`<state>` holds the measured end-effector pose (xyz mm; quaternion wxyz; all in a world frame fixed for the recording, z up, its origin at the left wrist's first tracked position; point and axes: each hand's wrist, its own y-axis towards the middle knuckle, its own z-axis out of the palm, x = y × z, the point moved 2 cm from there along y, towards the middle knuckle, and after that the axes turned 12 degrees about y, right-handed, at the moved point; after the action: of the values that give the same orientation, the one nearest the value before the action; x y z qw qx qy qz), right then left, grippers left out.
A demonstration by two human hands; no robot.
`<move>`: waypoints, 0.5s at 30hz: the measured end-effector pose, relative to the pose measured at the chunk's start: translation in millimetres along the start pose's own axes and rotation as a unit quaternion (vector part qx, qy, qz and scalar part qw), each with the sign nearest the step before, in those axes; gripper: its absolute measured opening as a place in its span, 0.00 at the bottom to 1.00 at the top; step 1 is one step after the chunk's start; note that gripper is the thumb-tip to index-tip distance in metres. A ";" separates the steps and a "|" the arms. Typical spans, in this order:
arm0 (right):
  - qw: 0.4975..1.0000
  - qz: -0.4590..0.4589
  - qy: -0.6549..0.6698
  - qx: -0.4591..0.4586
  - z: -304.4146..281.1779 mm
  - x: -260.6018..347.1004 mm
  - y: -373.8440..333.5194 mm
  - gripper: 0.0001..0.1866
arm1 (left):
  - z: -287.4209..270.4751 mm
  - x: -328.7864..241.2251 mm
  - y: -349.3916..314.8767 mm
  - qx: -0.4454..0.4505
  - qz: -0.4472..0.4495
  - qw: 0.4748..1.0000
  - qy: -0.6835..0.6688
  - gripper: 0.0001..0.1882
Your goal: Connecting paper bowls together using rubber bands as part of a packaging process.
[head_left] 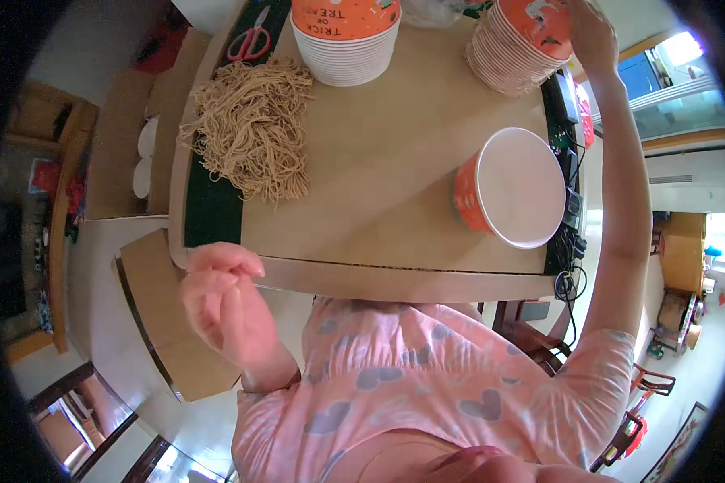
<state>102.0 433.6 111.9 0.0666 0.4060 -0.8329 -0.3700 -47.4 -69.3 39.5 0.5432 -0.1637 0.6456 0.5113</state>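
My left hand (229, 302) is raised by the near left table edge, its fingers curled together and nothing seen in them. At the far right, my right hand (594, 40) grips the side of the top orange paper bucket in an upside-down stack (511, 56); some fingers are hidden behind it. Brownish strands show along that stack's rims. One orange paper bucket (522, 189), white inside, stands mouth up near the right edge. At the far left lies a tangled heap of tan twine (254, 129). A second upside-down bucket stack (346, 44) with white rims stands beside it.
Red-handled scissors (250, 44) lie beyond the twine. Clear plastic (431, 11) sits at the far edge. Black adapters and cables (570, 233) run along the right table edge. Left of the table are an open cardboard box (129, 153) and a flat cardboard piece (177, 322).
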 end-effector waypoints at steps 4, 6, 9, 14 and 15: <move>0.994 0.056 0.090 -0.037 2.1 11.2 -6.1 0.19 | -1.6 9.1 -3.8 -0.012 -0.003 1.000 0.006 0.05; 0.994 0.055 0.091 -0.040 -0.2 13.1 -7.7 0.24 | 1.5 10.9 -4.8 -0.003 0.003 1.000 0.018 0.06; 0.994 -0.001 0.084 -0.067 -0.9 5.6 -20.7 0.25 | 3.6 14.8 -8.6 0.033 -0.030 0.996 0.070 0.09; 0.939 0.090 0.325 0.064 -25.6 30.7 -101.6 0.23 | -22.7 53.6 -19.8 0.096 -0.129 0.969 0.185 0.08; 0.947 0.067 0.296 0.108 -31.6 25.2 -125.8 0.23 | -27.3 63.9 -23.0 0.097 -0.138 0.964 0.205 0.07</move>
<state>177.2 347.7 45.4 0.2907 0.4456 -0.8358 -0.1357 -67.1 -79.9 -30.3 0.4782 -0.2991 0.7606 0.3215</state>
